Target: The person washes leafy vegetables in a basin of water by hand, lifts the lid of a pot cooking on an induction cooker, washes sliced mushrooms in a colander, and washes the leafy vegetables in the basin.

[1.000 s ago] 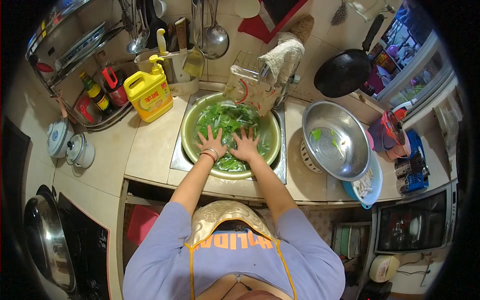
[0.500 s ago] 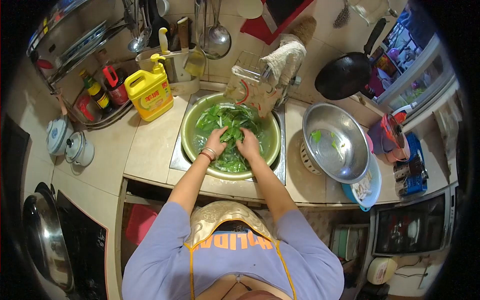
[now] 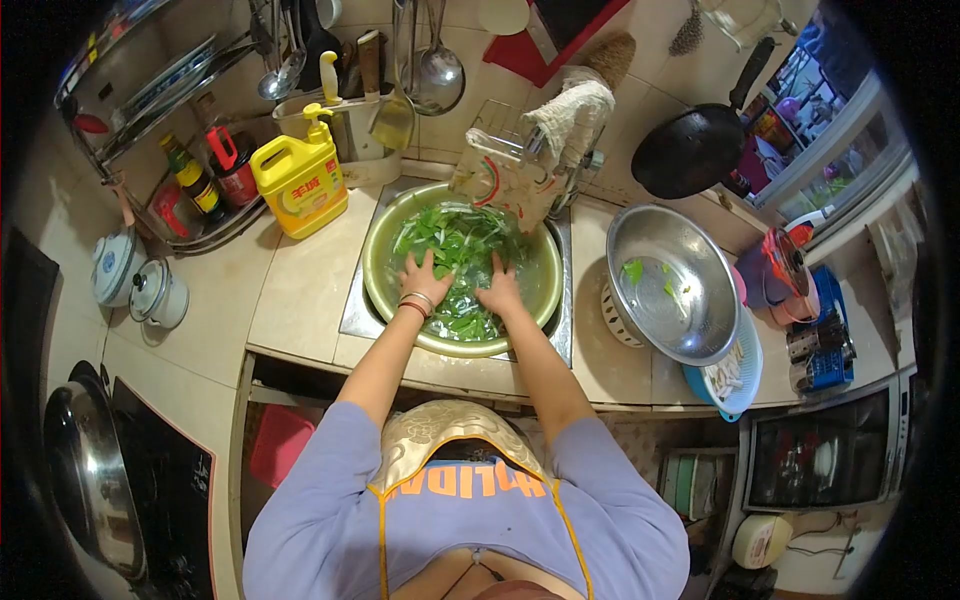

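A wide green-gold basin [image 3: 378, 290] sits in the sink, filled with water and leafy green vegetables [image 3: 465, 240]. On its left side my left hand [image 3: 425, 284], with bracelets at the wrist, spreads its fingers over the leaves at the water's surface. Opposite it, my right hand [image 3: 500, 290] touches the water with fingers apart. Loose leaves float between the two hands, and neither hand grips any. Part of the basin's far rim is hidden by a patterned cloth or bag [image 3: 505, 180] hanging near the tap.
To the right stands a metal colander bowl [image 3: 650, 290] with a few leaves, partly over a blue basket [image 3: 745, 385] holding pale pieces. A yellow pump jug [image 3: 300, 185] is at the left. Above hang ladles [image 3: 440, 80] and a black pan [image 3: 685, 150].
My hands have moved apart and their fingers have spread. The leaves that were gathered between them now lie loose in the water.
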Action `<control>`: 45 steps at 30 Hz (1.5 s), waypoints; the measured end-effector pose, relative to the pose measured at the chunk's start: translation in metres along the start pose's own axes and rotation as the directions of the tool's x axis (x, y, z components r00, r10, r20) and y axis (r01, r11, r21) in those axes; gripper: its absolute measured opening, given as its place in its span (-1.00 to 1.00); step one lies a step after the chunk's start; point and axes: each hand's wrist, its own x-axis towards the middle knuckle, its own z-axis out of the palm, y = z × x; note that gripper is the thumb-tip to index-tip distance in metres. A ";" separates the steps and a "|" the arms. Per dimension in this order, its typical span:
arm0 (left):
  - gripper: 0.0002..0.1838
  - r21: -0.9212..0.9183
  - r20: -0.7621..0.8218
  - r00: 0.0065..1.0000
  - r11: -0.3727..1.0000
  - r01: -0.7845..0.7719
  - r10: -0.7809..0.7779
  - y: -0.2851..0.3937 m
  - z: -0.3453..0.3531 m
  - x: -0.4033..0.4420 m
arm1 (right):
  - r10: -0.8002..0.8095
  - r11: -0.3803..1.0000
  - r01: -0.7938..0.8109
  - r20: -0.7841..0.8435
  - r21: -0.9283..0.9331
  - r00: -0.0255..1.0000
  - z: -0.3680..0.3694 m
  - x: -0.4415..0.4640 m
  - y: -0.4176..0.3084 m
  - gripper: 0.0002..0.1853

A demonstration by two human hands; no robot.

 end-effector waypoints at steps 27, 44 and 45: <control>-0.17 -0.438 -0.076 0.994 0.893 -0.104 0.079 -0.011 0.003 0.011 | -0.069 0.980 0.155 -0.517 0.126 0.853 0.006 0.008 0.015 -0.36; -0.53 -0.458 0.164 0.963 0.881 -0.116 0.212 -0.020 0.012 0.019 | -0.781 0.622 0.765 -0.198 -0.165 0.592 0.018 -0.006 0.000 -0.62; -0.53 -0.455 0.194 0.960 0.885 -0.095 0.203 -0.020 0.013 0.020 | -0.770 0.636 0.755 -0.201 -0.161 0.606 0.020 -0.004 0.001 -0.63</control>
